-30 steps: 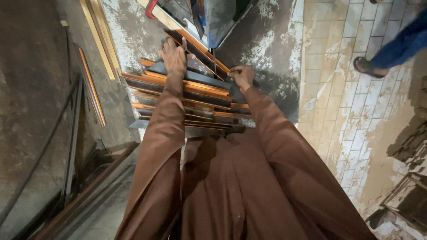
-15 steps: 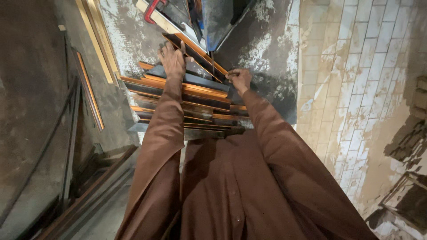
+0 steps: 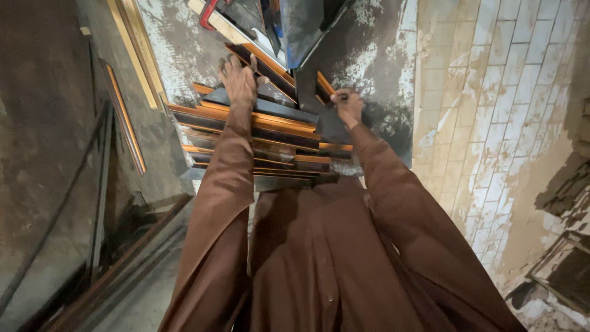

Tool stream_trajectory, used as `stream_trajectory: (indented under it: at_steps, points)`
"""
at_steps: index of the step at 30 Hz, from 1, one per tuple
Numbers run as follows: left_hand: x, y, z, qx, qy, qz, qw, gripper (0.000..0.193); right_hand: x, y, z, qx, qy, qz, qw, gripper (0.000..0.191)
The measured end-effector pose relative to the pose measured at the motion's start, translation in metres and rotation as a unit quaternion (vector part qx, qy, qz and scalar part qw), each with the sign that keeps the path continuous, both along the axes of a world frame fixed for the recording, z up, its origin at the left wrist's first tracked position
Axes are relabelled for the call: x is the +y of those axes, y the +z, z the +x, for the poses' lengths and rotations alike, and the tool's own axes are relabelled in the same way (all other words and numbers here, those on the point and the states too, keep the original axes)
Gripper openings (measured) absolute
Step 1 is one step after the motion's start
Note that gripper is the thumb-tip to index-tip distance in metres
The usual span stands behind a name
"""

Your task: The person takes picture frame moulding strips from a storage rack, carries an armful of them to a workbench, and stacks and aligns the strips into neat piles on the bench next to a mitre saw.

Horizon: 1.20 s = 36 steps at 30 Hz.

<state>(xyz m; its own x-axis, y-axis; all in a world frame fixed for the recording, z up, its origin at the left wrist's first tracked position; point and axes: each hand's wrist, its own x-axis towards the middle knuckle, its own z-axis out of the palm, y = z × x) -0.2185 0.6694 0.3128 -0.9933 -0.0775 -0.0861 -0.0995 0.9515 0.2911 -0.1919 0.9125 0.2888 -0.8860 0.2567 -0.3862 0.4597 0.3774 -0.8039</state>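
Note:
A stack of long dark metal bars with orange edges (image 3: 258, 132) lies on the floor in front of me. My left hand (image 3: 238, 79) presses flat on the far end of a tilted bar (image 3: 270, 69) at the top of the stack. My right hand (image 3: 348, 106) is shut around the near end of that same bar, close to its orange end. Both arms are in brown sleeves and reach forward over the stack.
More long strips (image 3: 126, 117) lie on the dark floor at the left, and several bars (image 3: 117, 270) lean at the lower left. A pale tiled floor (image 3: 491, 123) runs along the right. A red-handled tool (image 3: 208, 12) sits at the top.
My right hand has slid a little to the right along the top bar. A person's leg and shoe at the upper right have left the view.

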Motion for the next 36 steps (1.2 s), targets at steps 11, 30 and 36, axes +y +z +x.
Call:
stream_trajectory:
  at_steps: [11, 30, 36]
  points:
    - [-0.003, 0.025, -0.009, -0.058, -0.093, -0.1, 0.989, 0.025, 0.049, 0.018, 0.026, 0.139, 0.016, -0.055, 0.989, 0.018]
    - [-0.048, 0.012, -0.008, 0.06, -0.201, -0.11, 0.971, 0.04, 0.101, 0.001, 0.077, -0.019, 0.048, -0.118, 0.992, 0.029]
    - [-0.103, 0.034, 0.118, 0.066, -0.066, 0.01, 0.996, 0.049, 0.099, 0.008, 0.056, -0.176, 0.29, -0.11, 0.934, 0.03]
